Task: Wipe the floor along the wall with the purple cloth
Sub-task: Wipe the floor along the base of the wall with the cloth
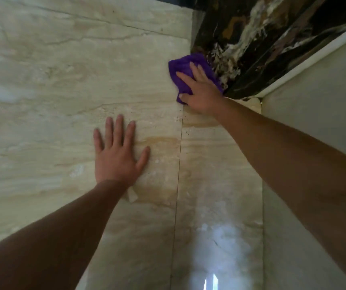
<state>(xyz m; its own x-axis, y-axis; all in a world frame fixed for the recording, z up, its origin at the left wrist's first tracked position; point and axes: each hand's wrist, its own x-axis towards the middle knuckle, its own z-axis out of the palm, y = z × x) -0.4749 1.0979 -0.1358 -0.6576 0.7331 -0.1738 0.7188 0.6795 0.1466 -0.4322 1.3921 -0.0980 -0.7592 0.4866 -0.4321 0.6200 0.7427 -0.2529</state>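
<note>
Pressing purple cloth | right hand | beside dark marble baseboard

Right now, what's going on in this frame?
A person is wiping a beige marble floor. The right hand presses a purple cloth flat against the floor, right at the foot of a dark marble strip near the corner with a pale wall. The left hand lies flat on the floor with fingers spread, holding nothing.
</note>
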